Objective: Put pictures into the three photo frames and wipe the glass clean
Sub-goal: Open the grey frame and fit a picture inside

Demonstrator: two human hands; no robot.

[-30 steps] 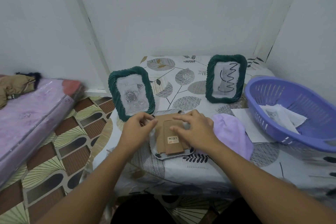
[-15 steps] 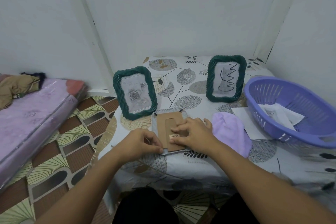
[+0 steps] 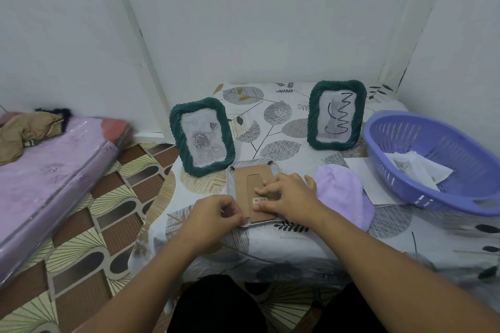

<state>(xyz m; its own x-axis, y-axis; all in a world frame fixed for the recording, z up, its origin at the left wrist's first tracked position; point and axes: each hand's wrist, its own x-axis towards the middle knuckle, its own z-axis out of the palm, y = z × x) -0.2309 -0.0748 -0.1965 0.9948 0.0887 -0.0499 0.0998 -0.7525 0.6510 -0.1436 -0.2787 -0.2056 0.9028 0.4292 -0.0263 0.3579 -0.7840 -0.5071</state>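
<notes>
The tabletop (image 3: 270, 240), covered in a leaf-print cloth, stands in a white-walled corner. A third photo frame (image 3: 253, 186) lies face-down near its front edge, cardboard back up. The left hand (image 3: 216, 215) pinches the frame's near left corner. The right hand (image 3: 286, 196) rests on the backing, fingers bent, fingertips pressing. Two green frames (image 3: 201, 136) (image 3: 336, 114) stand upright behind. A lilac cloth (image 3: 343, 197) lies just right; a purple basket (image 3: 433, 159) holds papers. A mattress (image 3: 48, 170) lies on the patterned floor (image 3: 89, 246).
</notes>
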